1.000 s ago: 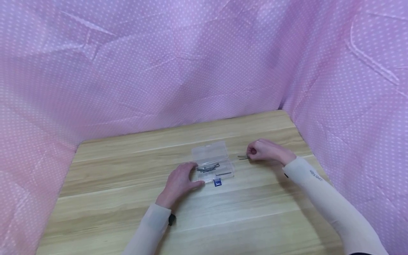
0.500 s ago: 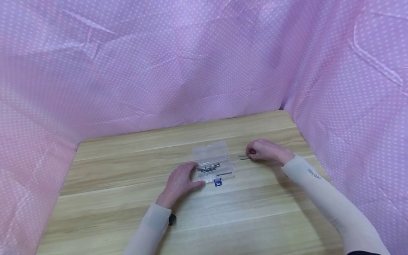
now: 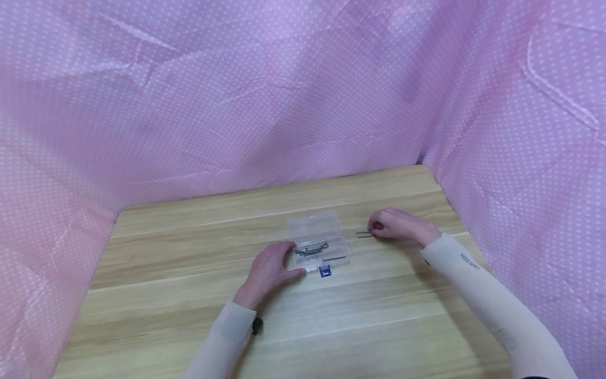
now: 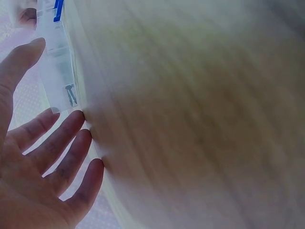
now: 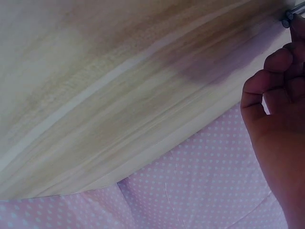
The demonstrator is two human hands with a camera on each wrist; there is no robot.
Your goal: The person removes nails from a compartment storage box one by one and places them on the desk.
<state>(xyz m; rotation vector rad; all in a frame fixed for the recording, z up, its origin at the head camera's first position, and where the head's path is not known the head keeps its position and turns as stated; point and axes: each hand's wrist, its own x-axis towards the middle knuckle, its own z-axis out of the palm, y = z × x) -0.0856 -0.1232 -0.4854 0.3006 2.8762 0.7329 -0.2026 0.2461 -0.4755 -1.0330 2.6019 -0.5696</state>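
Right hand (image 3: 400, 226): fingers curled, their tips pinching the near ends of two thin metal pins (image 3: 363, 234) that lie flat on the desk (image 3: 189, 295) at 9 o'clock of the hand; in the right wrist view the pin heads (image 5: 286, 20) show just beyond the bent fingers (image 5: 267, 81). Left hand (image 3: 270, 271): fingers relaxed and spread, resting on the desk with thumb and forefinger against the left end of the clear plastic box (image 3: 318, 243), which lies at 2 o'clock of the hand; the left wrist view shows the straight fingers (image 4: 62, 143) beside the box wall (image 4: 57, 71). The box stands open near the desk's centre, lid (image 3: 314, 226) folded back toward 12 o'clock, more pins (image 3: 312, 249) inside, a blue label (image 3: 324, 271) at its near edge. Pale sleeves cover both forearms. Pink dotted cloth (image 3: 236, 95) hangs around the desk.
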